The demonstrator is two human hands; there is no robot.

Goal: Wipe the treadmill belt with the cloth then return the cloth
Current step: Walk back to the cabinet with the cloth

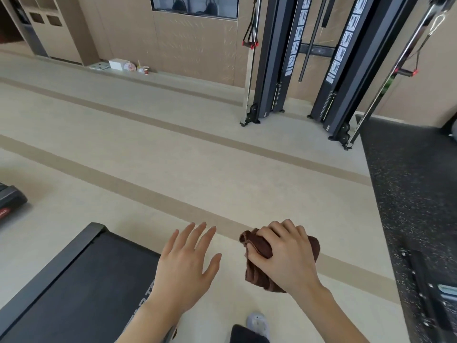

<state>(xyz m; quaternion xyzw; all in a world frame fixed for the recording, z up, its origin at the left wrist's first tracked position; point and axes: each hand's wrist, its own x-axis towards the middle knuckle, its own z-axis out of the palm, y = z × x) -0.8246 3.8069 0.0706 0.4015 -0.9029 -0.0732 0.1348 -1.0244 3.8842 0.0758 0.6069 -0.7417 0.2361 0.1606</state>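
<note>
The dark treadmill belt fills the lower left, its grey side rail running up to a rounded rear corner. A bunched brown cloth hangs in the air over the pale floor, to the right of the belt's end, gripped from above by my right hand. My left hand hovers flat with fingers spread just past the belt's right edge, holding nothing. Neither hand touches the belt.
A black cable machine with hanging handles stands at the back right. A speckled black rubber mat covers the right side. Another machine's end pokes in at the left. My shoe shows at the bottom.
</note>
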